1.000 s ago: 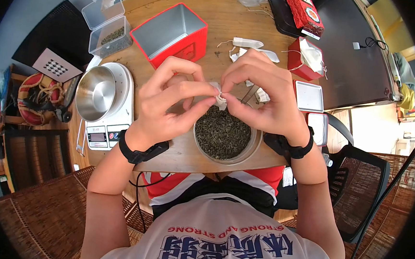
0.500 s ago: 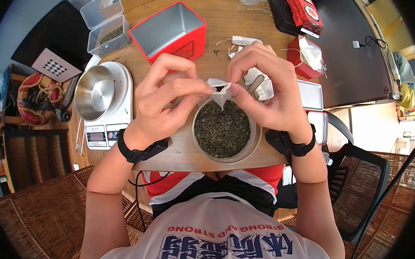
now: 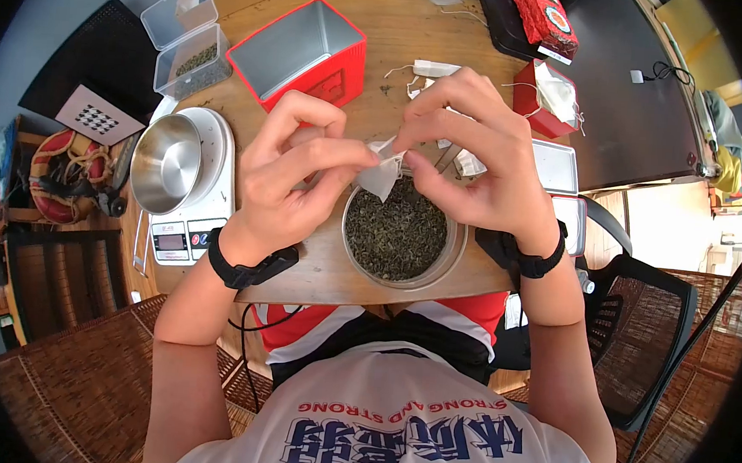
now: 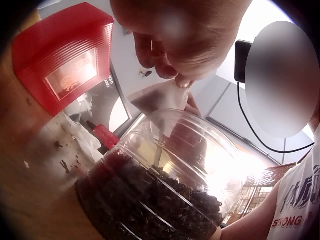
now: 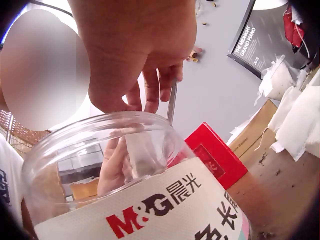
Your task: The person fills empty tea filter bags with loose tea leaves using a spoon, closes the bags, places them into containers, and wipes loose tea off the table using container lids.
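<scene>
Between my two hands hangs a small white tea bag (image 3: 380, 177), over a clear plastic jar (image 3: 348, 251) of dark dried tea leaves (image 3: 395, 231). My left hand (image 3: 299, 171) pinches the bag's upper left side between thumb and forefinger. At the upper right edge, my right hand (image 3: 478, 153) pinches the bag with its fingertips. A thin metal handle (image 5: 172, 101) slants up from the jar beside the right fingers. From the left wrist, the bag (image 4: 159, 96) shows just above the jar's mouth.
Left of the hands, a steel bowl (image 3: 167, 164) sits on a white scale (image 3: 210, 190). Beyond them stand an open red tin (image 3: 335, 74) and a clear box (image 3: 195, 64) with leaves. At right are a small red box (image 3: 541, 114) of white bags and a tin lid (image 3: 554, 167).
The bag's top went from bunched to spread, with its mouth showing half a second ago. Now the top is drawn narrower, and the bag hangs slightly further left.
</scene>
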`<state>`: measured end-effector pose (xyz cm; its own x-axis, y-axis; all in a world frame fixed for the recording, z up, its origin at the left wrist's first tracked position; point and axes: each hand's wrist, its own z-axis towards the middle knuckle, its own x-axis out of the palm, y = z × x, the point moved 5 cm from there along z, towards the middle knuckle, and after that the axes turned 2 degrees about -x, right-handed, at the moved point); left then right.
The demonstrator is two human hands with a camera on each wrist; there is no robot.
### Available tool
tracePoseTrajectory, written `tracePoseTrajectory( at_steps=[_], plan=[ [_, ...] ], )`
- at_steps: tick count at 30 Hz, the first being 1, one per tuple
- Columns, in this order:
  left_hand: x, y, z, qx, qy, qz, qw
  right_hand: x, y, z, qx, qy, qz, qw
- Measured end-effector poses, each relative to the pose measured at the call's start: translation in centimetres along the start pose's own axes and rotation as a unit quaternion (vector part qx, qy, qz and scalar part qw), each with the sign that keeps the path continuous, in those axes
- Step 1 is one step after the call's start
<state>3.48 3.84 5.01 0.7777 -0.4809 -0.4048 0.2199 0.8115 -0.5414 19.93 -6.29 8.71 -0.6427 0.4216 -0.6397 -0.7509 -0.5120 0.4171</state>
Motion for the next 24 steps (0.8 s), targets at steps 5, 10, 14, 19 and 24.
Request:
tracePoseTrajectory(
  at_steps=[5, 10, 14, 19, 24],
  plan=[
    [0.3, -0.1, -0.1, -0.035, -0.003, -0.012, 0.999, -0.1, 0.2, 0.1, -0.006, -0.001, -0.005, 1.0],
    [0.5, -0.2, 0.0, -0.019, 0.029, -0.039, 0.999, 0.2, 0.5, 0.1, -0.013, 0.007, 0.007, 1.0],
    [0.6, -0.1, -0.1, -0.027, 0.022, -0.029, 0.999, 0.3, 0.8, 0.0, -0.012, 0.014, 0.001, 1.0],
    [0.3, -0.2, 0.1, -0.024, 0.015, -0.037, 0.999, 0.6, 1.1, -0.1, -0.02, 0.02, 0.005, 1.0],
    [0.0, 0.0, -0.1, -0.002, 0.005, 0.019, 1.0, 0.6, 0.9, -0.1, -0.017, 0.018, -0.014, 1.0]
  ],
)
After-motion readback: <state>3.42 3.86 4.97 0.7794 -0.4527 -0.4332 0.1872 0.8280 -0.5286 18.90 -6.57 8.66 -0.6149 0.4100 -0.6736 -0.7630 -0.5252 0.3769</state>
